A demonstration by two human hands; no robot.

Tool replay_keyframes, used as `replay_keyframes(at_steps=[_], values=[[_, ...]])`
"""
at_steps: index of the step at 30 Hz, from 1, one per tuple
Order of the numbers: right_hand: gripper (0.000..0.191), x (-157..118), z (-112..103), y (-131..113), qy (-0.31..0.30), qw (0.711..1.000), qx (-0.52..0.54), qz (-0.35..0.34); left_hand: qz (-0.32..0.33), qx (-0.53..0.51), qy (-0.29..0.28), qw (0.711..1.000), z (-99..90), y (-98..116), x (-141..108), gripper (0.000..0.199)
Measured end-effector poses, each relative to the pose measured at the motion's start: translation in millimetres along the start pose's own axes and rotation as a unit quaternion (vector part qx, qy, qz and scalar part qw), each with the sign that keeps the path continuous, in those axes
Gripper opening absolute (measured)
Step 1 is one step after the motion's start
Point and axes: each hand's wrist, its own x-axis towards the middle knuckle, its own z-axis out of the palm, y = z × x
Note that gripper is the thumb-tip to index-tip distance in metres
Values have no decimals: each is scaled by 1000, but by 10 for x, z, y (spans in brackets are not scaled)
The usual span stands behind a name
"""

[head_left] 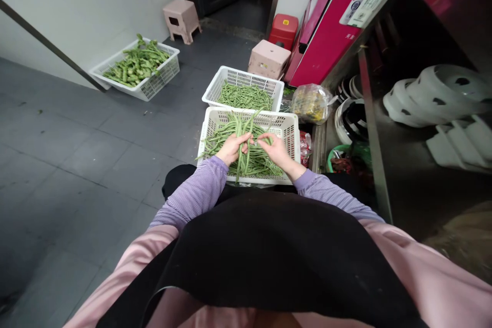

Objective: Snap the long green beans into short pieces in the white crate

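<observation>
A bunch of long green beans (242,151) stands nearly upright in my left hand (231,147), whose fingers are wrapped round it. Beside it, my right hand (277,151) is closed in a pinch, its fingertips close to the bunch; what lies between them is too small to make out. Both hands are above a white plastic basket (290,125), where many more long green beans (219,138) lie in a tangle. Directly behind it, a second white basket (215,87) contains shorter pieces of green bean (246,96).
Another white basket (163,79) of green vegetables (136,64) sits by the left wall. Pink stools (181,18) and a red container (283,31) stand farther back. On the right are a plastic bag (312,103), a green tub (332,156) and a metal shelf (374,148) with stacked white containers (434,95).
</observation>
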Motion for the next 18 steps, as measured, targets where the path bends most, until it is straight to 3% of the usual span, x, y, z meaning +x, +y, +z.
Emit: replay_keyframes(at_steps=[2,4,12,18], values=[[27,130,-100,-101,73,995,-23,-68,3,28,5,1000,-19,-25,18,23],[28,253,-167,-201,85,992,-28,-94,15,55,14,998,-31,-45,28,23],[18,362,-124,-263,107,990,-69,-61,67,161,101,980,-35,-49,31,22],[17,401,-150,-122,98,993,22,-67,62,195,125,971,14,-5,2,19]])
